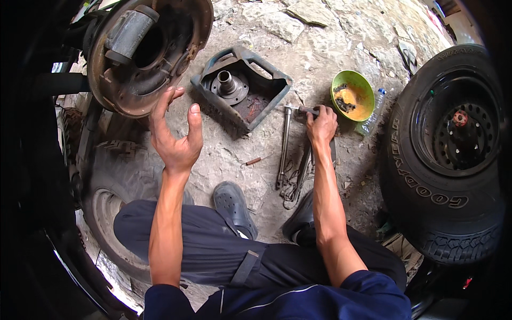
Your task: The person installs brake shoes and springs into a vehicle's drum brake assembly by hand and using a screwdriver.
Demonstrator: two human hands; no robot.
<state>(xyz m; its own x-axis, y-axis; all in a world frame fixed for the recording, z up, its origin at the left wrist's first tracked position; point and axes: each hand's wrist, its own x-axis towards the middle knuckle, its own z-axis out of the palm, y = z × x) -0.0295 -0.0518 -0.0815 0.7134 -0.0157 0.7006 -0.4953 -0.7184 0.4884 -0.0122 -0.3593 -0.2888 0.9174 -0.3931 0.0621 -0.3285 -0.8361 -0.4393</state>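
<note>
My left hand [177, 140] is raised with nothing in it, thumb and fingers apart, close to the lower rim of a rusty brake backing plate [120, 93]. On the right, my right hand [322, 127] reaches to the ground, its fingers closed on a dark-handled tool [306, 110]. The fingers hide part of that tool, so its exact kind is unclear. Just left of it lies a long metal socket wrench [284, 152]. A cut-open plastic jug [242, 118] lies between my hands with a flanged metal hub spindle [228, 85] inside.
A green bowl [364, 79] of orange liquid and dark parts stands beyond my right hand, beside a clear plastic bottle [372, 120]. A large wheel with tyre [410, 154] is at right. Another tyre [114, 176] lies left of my legs. A thin brown-handled tool [254, 160] rests on the stone ground.
</note>
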